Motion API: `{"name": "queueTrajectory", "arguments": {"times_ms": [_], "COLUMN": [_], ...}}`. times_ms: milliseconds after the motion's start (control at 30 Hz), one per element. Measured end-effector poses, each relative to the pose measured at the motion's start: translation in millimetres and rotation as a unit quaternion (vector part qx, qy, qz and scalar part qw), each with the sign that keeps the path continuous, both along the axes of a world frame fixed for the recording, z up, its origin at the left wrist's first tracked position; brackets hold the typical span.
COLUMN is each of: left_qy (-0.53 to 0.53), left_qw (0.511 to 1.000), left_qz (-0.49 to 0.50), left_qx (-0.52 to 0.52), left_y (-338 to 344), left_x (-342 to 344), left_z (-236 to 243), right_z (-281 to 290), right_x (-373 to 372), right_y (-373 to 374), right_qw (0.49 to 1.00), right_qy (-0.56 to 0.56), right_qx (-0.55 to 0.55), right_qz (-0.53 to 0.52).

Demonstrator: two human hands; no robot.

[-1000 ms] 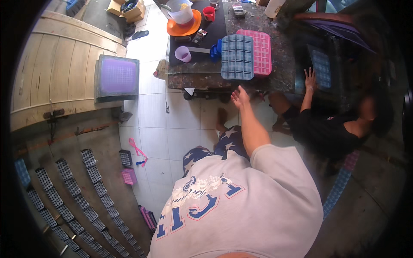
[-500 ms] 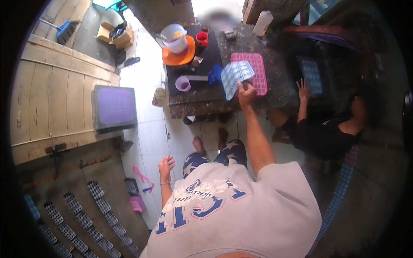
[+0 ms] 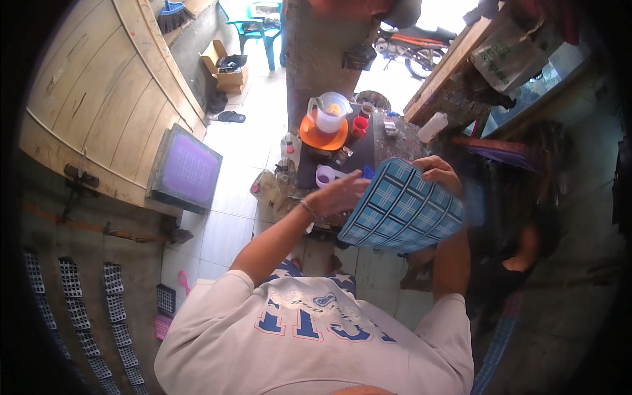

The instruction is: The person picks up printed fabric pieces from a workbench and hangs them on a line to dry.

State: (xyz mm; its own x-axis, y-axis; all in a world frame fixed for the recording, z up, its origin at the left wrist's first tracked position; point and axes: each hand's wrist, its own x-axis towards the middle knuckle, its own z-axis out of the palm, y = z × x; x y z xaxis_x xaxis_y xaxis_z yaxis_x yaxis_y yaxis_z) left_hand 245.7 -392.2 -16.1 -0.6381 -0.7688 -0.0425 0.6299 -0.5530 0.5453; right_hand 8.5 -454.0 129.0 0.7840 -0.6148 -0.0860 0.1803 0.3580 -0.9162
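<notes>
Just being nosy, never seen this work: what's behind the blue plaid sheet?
Beyond the blue plaid sheet, gripped in the right hand, the stained table and a white bottle show; something blue peeks out at the sheet's left. Whatever lies directly behind is covered.

A blue plaid panel (image 3: 403,209) hides part of the right hand (image 3: 442,174) gripping it and part of a blue tool (image 3: 368,172) behind. Whether the left hand (image 3: 337,195) touches the panel is hard to tell; at right, a co-worker (image 3: 495,273) blurs into shadow.
</notes>
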Motion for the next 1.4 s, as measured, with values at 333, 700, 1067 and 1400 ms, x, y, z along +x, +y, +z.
{"name": "queueTrajectory", "arguments": {"times_ms": [333,700,1067,1400], "left_qy": [0.181,0.102,0.091,0.096], "left_qw": [0.974,0.936,0.958,0.982], "left_qz": [0.094,0.332,0.260,0.153], "left_qx": [0.101,0.061,0.078,0.050], "left_y": [51.5,79.0,73.0,76.7], "left_x": [9.0,88.8,79.8,107.3], "left_z": [7.7,2.3,9.1,2.9], "right_z": [-76.0,-169.6,-86.2,-102.9], "right_x": [21.9,52.4,74.0,68.4], "right_y": [-28.7,73.1,117.3,116.7], "right_qw": [0.997,0.972,0.951,0.920], "right_qy": [0.031,0.017,0.000,0.012], "right_qx": [0.069,0.101,-0.016,0.016], "right_qz": [-0.021,-0.213,-0.308,-0.392]}}
